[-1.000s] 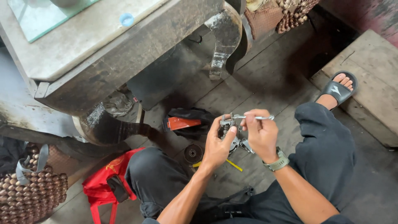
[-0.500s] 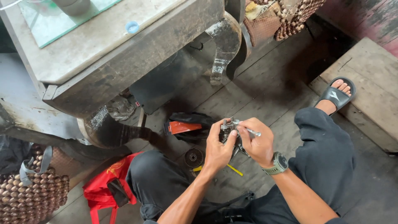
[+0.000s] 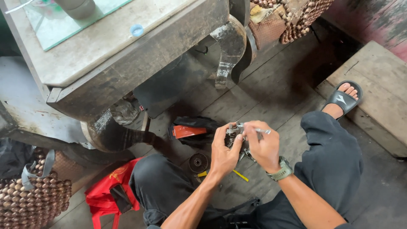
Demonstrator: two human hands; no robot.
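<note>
A small dark metal mechanical part (image 3: 234, 135) sits between the two hands, low in the middle of the view, above the wooden plank floor (image 3: 275, 89) and between the seated person's knees. The left hand (image 3: 224, 150) is closed around the part from the left side, fingers wrapped over it and thumb pressed against its near face. The right hand (image 3: 263, 144) is closed too, pinching a thin silvery metal tool (image 3: 254, 128) whose shaft lies nearly level and points left onto the top of the part. A watch with a greenish strap (image 3: 281, 169) sits on the right wrist.

Just below the hands, on the floor, lie a round dark disc-shaped piece (image 3: 198, 162) and a thin yellow stick-like item (image 3: 240, 174), partly hidden by the left forearm. Just left of the part lies a black pouch (image 3: 193, 127) with an orange-red strip across it. Further left, beside the person's left knee, a red bag (image 3: 108, 195) rests on the floor, and a beaded seat cover (image 3: 29, 203) fills the lower left corner.

Beyond the pouch stands a heavy, worn counter (image 3: 106, 55) on curved carved legs, carrying a glass pane (image 3: 63, 21) and a small blue bottle cap (image 3: 137, 30). At the right, the person's foot in a black slide sandal (image 3: 343, 98) rests against a raised wooden platform (image 3: 377, 85).
</note>
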